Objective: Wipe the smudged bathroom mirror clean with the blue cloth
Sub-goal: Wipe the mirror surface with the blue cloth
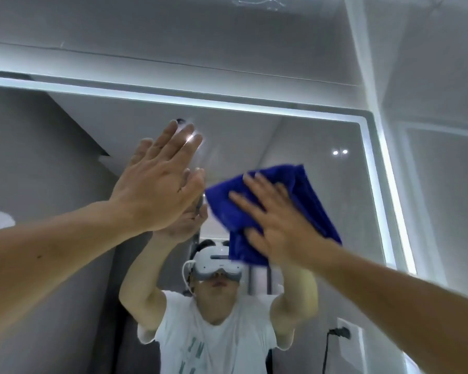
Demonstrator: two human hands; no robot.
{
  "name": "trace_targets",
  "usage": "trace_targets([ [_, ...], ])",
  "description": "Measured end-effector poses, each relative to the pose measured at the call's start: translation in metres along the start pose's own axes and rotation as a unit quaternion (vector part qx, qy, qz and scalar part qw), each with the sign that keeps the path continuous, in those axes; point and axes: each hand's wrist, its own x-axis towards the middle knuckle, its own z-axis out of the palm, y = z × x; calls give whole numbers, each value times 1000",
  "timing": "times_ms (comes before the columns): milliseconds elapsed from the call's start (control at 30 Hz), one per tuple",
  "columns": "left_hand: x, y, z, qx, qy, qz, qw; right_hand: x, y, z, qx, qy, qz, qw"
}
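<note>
— Where are our hands?

— Both are raised to the glass, apart from each other. Our left hand (157,182), left of the frame's middle, lies flat on the mirror (295,136) with its fingers (173,139) straight and close together, gripping nothing. Its reflection meets it palm to palm.

— And the other?

— Our right hand (276,228), right of centre, presses the blue cloth (303,193) against the glass with straight, spread fingers. They are laid flat over it, not curled round it.

— What do we see of the cloth?

— It is a deep blue, soft, napped fabric, folded into a rough, creased rectangle. It sticks out above and to the right of our hand, and a corner hangs below it.

— And around that?

— The mirror is smooth and glossy, and a bright white light strip (173,99) runs along its top and bends round a rounded corner down the right side. In the glass, at the bottom centre, we see a person in a white plastic headset (216,263) and a pale, printed T-shirt (214,341). Above the mirror the wall (173,28) is flat, grey and faintly shiny.
</note>
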Motion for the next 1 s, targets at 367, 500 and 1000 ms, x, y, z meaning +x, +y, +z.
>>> trace_targets([
  [367,-8,-47,-22,49,3,1,999,101,24,-23,-4,88,257,962],
  [500,-9,-44,-21,37,5,1,999,52,-31,-1,-21,73,162,984],
  [1000,-10,-68,-55,87,2,16,996,186,29,-48,29,40,275,960],
])
